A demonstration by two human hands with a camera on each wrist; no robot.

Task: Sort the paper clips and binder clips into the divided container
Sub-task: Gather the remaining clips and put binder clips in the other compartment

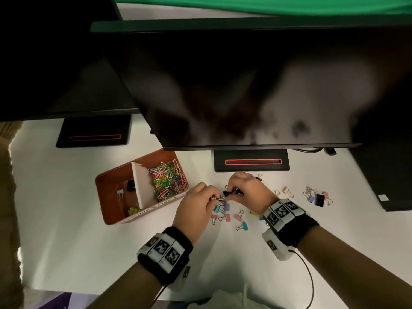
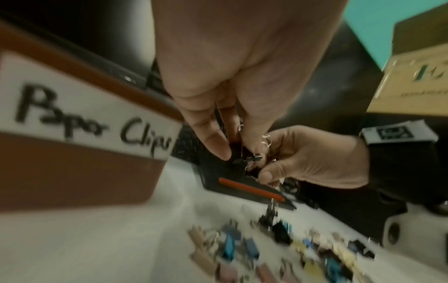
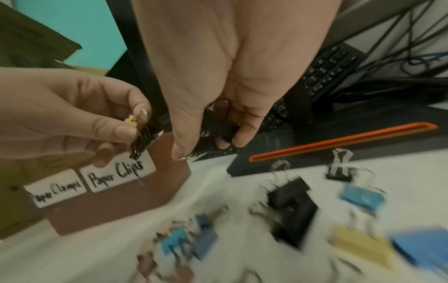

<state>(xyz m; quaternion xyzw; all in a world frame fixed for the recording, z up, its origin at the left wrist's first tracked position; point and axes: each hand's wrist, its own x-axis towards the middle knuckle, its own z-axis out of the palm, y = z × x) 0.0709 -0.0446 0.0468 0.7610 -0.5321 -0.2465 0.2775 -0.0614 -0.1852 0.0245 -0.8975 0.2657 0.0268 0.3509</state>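
Both hands are pinching black binder clips: the left hand [image 1: 196, 205] a small one [image 3: 140, 143], the right hand [image 1: 247, 189] a larger one [image 3: 219, 125]. Left of the fingers, the divided container [image 1: 111, 217] is holding the paper clips [image 1: 167, 178] and few binder clips; many [image 1: 231, 216] are lying on the surface beneath the fingers.

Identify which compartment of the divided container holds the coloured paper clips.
The compartment nearer the hands, right of the white divider: it is piled with coloured paper clips, while the other compartment holds only a few binder clips.

Black wristbands [image 1: 296, 230] with white coded tags.
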